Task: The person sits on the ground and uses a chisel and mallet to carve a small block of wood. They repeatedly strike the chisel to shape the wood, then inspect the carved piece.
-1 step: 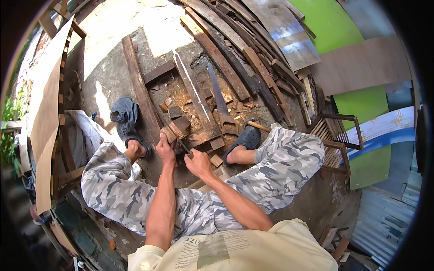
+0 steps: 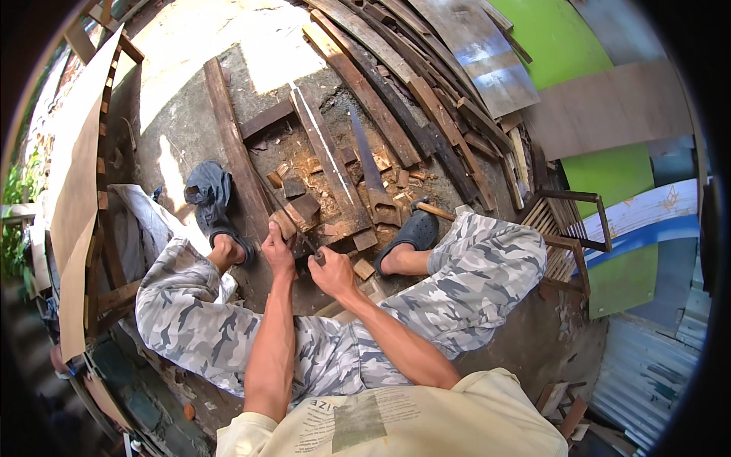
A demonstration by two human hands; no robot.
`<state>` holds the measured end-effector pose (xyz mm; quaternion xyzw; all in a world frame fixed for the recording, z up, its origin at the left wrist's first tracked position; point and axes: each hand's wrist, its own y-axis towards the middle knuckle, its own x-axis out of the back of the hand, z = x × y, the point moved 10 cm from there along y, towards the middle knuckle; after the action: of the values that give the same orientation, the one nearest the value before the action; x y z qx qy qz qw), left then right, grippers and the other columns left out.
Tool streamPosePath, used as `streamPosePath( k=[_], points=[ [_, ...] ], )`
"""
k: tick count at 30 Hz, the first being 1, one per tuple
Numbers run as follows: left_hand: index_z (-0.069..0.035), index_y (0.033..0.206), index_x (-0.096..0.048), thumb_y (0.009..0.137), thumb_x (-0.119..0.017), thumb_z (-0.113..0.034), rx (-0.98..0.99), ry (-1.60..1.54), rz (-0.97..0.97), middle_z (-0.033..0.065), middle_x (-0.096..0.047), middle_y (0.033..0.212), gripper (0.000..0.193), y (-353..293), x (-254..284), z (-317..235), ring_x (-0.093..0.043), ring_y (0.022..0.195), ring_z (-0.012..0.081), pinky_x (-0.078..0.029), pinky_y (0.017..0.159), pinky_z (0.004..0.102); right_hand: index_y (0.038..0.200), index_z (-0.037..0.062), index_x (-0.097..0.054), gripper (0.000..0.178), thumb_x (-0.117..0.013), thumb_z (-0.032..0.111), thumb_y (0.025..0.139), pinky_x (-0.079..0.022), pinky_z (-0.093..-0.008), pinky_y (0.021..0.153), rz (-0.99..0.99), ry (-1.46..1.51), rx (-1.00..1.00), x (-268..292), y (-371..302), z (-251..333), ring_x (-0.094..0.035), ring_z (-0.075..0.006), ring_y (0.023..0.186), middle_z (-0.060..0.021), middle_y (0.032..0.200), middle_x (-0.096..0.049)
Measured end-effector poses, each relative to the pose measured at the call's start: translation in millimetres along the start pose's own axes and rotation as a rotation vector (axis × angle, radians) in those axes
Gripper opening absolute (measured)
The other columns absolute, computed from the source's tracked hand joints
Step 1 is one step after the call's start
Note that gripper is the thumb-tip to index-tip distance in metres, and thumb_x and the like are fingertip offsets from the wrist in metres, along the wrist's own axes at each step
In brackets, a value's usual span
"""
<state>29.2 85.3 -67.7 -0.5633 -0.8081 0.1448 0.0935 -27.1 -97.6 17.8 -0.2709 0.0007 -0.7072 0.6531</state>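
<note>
My left hand [image 2: 280, 255] is closed around a small brown wood block [image 2: 283, 225], low between my feet. Just to its right, my right hand [image 2: 332, 271] grips the dark handle of a narrow-bladed tool [image 2: 320, 258]. The thin dark blade runs up and left along the block held in my left hand; whether it is a file or a chisel I cannot tell. Beyond my left hand sits a thicker wood block [image 2: 304, 211]. A handsaw [image 2: 372, 171] lies past my right foot, its wooden handle toward me.
A plank with a white stripe [image 2: 327, 156] lies ahead among sawdust and offcuts. Another long plank [image 2: 234, 145] lies to the left. Several boards [image 2: 396, 84] are stacked at the far right. A wooden tool handle [image 2: 436, 212] rests by my right shoe; a slatted wooden frame [image 2: 563, 221] stands right.
The right hand and tool have shifted slightly up and left, and more of the blade shows beyond the small block. The left hand stays nearly in place, holding the block.
</note>
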Motion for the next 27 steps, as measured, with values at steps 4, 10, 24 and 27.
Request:
streamPosePath(
  k=[4, 10, 24, 27],
  points=[
    [0.006, 0.092, -0.070, 0.103, -0.048, -0.049, 0.023, -0.008, 0.029, 0.0002, -0.065, 0.081, 0.060, -7, -10, -1, -0.054, 0.072, 0.0093, -0.044, 0.063, 0.0254, 0.087, -0.0022, -0.064, 0.026, -0.067, 0.024, 0.085, -0.052, -0.0514, 0.067, -0.137, 0.069, 0.097, 12, 4, 7, -0.066, -0.0459, 0.074, -0.0277, 0.075, -0.066],
    [0.004, 0.091, -0.070, 0.103, -0.048, -0.050, -0.015, 0.073, 0.026, 0.0024, -0.066, 0.082, 0.060, 1, -11, -5, -0.060, 0.074, 0.0103, -0.050, 0.065, 0.0267, 0.087, -0.0020, -0.064, 0.028, -0.067, 0.025, 0.085, -0.052, -0.0532, 0.070, -0.031, -0.124, 0.007, -1, 18, -18, -0.065, -0.0472, 0.075, -0.0272, 0.072, -0.065],
    [0.005, 0.092, -0.070, 0.104, -0.048, -0.048, 0.005, -0.032, 0.041, 0.0021, -0.066, 0.084, 0.059, -1, -16, -8, -0.058, 0.075, 0.0103, -0.048, 0.070, 0.0274, 0.093, -0.0051, -0.066, 0.028, -0.065, 0.022, 0.085, -0.051, -0.0494, 0.064, -0.076, 0.047, 0.088, 19, 11, 18, -0.066, -0.0463, 0.074, -0.0290, 0.074, -0.064],
    [0.005, 0.092, -0.071, 0.104, -0.048, -0.048, -0.007, 0.006, 0.048, 0.0020, -0.066, 0.084, 0.059, -3, -21, -13, -0.057, 0.075, 0.0101, -0.049, 0.071, 0.0271, 0.093, -0.0048, -0.066, 0.028, -0.065, 0.022, 0.085, -0.051, -0.0498, 0.064, -0.081, 0.082, 0.095, 17, 14, 9, -0.065, -0.0464, 0.073, -0.0287, 0.074, -0.064]
  ],
)
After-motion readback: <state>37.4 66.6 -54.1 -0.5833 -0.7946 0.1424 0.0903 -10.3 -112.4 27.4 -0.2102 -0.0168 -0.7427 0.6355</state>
